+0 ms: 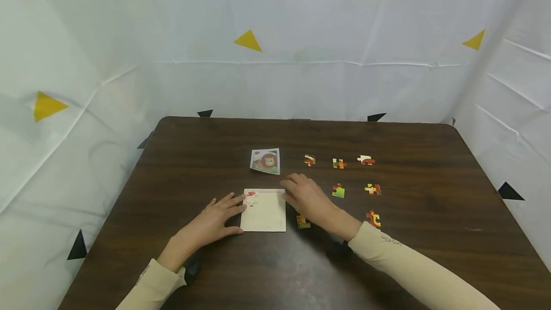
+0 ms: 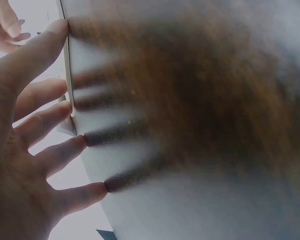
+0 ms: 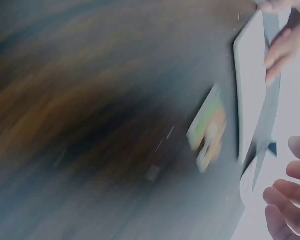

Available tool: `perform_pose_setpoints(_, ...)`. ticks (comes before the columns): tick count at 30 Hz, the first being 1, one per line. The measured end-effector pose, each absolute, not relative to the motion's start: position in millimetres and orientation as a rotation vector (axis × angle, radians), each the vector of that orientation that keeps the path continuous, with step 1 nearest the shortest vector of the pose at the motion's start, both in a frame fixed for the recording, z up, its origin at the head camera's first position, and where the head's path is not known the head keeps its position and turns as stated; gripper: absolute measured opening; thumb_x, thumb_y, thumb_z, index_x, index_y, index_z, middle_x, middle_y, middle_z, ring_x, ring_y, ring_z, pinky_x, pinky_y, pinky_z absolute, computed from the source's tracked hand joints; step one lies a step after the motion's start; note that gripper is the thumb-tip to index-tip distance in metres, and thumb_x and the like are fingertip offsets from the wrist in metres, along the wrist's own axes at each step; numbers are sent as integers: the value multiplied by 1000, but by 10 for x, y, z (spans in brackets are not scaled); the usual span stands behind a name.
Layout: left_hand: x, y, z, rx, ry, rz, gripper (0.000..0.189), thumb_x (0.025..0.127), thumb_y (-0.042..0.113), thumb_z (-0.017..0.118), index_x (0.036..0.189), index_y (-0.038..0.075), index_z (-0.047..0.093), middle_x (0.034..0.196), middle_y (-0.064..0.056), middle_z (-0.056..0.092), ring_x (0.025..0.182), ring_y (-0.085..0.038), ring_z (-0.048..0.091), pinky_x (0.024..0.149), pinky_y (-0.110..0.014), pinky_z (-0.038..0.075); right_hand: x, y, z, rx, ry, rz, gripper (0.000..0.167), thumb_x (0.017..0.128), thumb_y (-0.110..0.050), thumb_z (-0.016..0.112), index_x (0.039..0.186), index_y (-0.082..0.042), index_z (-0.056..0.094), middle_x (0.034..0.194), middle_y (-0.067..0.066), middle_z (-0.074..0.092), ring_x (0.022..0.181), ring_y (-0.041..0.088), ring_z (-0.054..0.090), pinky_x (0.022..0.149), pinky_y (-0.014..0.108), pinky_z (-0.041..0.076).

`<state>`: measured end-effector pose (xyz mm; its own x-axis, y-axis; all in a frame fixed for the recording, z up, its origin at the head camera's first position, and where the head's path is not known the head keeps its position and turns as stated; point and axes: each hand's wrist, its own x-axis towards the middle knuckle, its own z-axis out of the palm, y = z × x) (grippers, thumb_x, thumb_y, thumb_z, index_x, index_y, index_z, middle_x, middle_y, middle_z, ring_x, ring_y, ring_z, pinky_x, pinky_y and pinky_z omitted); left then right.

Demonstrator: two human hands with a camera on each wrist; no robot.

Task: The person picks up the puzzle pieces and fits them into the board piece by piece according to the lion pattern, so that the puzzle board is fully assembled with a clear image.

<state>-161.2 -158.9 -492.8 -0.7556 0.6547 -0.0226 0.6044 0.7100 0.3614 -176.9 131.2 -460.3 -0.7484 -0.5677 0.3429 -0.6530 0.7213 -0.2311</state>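
A square cream puzzle tray (image 1: 268,215) lies flat on the dark wooden table, with a white and pink jigsaw piece (image 1: 251,195) in its upper left corner. Spread fingers of my left hand (image 1: 215,221) rest at the tray's left edge; the left wrist view shows the thumb (image 2: 55,36) against that edge and the outer fingertips on the tabletop. Over the tray's right edge hovers my right hand (image 1: 311,200), its fingers loosely bent and no piece showing between them in the right wrist view. Below it lies an orange and green jigsaw piece (image 1: 303,222), partly covered in the head view.
A lion picture card (image 1: 265,161) lies beyond the tray. Several loose jigsaw pieces stand spaced out on the right, among them a green one (image 1: 338,191), a red and white one (image 1: 366,160) and an orange one (image 1: 373,219). White cloth (image 1: 301,90) hangs behind the table.
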Motion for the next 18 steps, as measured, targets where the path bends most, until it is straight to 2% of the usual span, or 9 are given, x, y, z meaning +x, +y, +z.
perform_pose_setpoints(11, -1551, -1598, -4899, 1021, 2773, 509, 65, 83, 38, 74, 137, 8, 55, 152, -10, 37, 139, -39, 30, 100, -71, 27, -1915, 2188, -4491, 682, -2663, 486, 32, 84, -13, 75, 112, 1, 67, 105, 16, 65, 92, 31, 63, 71, 45, 52)
perform_pose_setpoints(14, -1543, -1600, -4893, 1023, 2782, 519, 66, 82, 39, 74, 137, 8, 55, 152, -9, 37, 139, -38, 31, 100, -71, 27, -1982, 2531, -4435, 540, -2717, 503, 33, 87, -15, 72, 115, 2, 66, 109, 20, 64, 89, 34, 62, 64, 46, 51)
perform_pose_setpoints(18, -1532, -1606, -4879, 1022, 2783, 527, 66, 82, 38, 74, 137, 7, 55, 152, -10, 37, 139, -39, 31, 99, -72, 27, -2065, 2959, -4439, 355, -2817, 593, 38, 91, -14, 68, 124, 4, 60, 119, 26, 60, 93, 40, 60, 66, 51, 50)
